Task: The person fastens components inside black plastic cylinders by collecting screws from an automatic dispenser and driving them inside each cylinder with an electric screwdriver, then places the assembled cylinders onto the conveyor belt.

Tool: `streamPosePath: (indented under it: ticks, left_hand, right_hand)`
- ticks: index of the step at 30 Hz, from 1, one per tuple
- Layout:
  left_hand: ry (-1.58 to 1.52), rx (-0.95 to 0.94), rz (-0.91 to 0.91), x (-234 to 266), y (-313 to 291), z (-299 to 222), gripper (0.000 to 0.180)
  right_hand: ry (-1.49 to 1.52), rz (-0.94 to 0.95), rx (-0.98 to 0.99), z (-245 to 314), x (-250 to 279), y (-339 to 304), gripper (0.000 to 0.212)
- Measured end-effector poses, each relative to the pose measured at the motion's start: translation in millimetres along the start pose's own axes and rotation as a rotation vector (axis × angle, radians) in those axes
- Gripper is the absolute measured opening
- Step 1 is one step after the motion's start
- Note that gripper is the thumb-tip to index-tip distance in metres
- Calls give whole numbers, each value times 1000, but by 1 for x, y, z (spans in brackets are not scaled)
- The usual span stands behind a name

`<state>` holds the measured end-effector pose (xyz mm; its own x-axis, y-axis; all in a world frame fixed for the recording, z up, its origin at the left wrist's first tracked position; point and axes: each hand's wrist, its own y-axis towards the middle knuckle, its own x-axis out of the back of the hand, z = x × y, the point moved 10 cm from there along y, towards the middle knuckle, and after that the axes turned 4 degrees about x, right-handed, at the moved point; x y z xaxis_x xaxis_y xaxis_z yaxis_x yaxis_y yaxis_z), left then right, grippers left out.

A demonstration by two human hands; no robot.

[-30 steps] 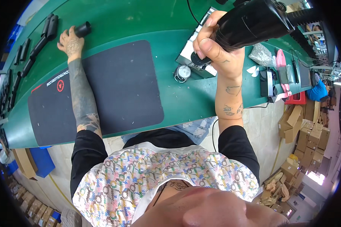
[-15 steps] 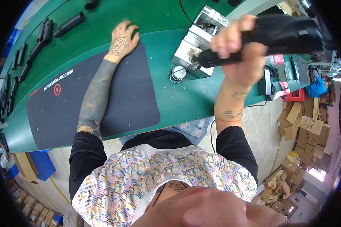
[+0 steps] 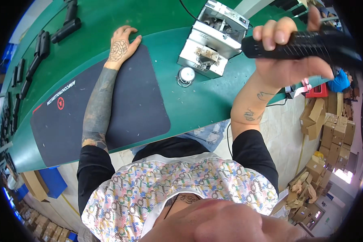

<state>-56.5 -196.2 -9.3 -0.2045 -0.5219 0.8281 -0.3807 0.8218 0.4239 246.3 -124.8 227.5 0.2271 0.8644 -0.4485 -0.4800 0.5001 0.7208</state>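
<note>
Your right hand (image 3: 288, 60) has its fingers wrapped tight around the black ribbed part (image 3: 306, 42), held up in the air over the tabletop's right edge, just right of the metal fixture (image 3: 211, 38). It looks stiff, light plastic, and the ribs give decent grip mid-body. Your left hand (image 3: 121, 46) lies flat, fingers loosely together, at the black mat's (image 3: 109, 109) far corner.

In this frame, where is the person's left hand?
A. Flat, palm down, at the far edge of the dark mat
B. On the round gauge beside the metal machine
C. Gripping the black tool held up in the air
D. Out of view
A: the left hand lies spread, palm down, at the far edge of the dark mat, while the right hand holds the black tool up.
</note>
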Motion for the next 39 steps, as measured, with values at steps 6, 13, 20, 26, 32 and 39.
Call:
streamPosePath:
  ticks: [6, 13, 20, 26, 32, 39]
  left_hand:
    - [3, 12, 37, -3, 4, -6, 32]
    - [-12, 17, 55, -5, 6, -9, 32]
    - [-70, -38, -1, 16, 17, -22, 30]
    - [-294, -38, 10, 9, 71, -57, 38]
    - [-510, 22, 55, -104, 220, -103, 64]
    - [-618, -38, -171, -176, 391, -160, 78]
  right_hand:
    - [-106, -98, -55, -20, 12, 8, 67]
    - [-210, -188, -135, -35, 16, 10, 70]
    - [-171, -217, -135, -14, 28, 20, 63]
    - [60, 240, 16, 65, -5, 31, 59]
    - [-94, -53, 367, 126, 30, 38, 69]
    - [0, 84, 246, 181, 65, 52, 63]
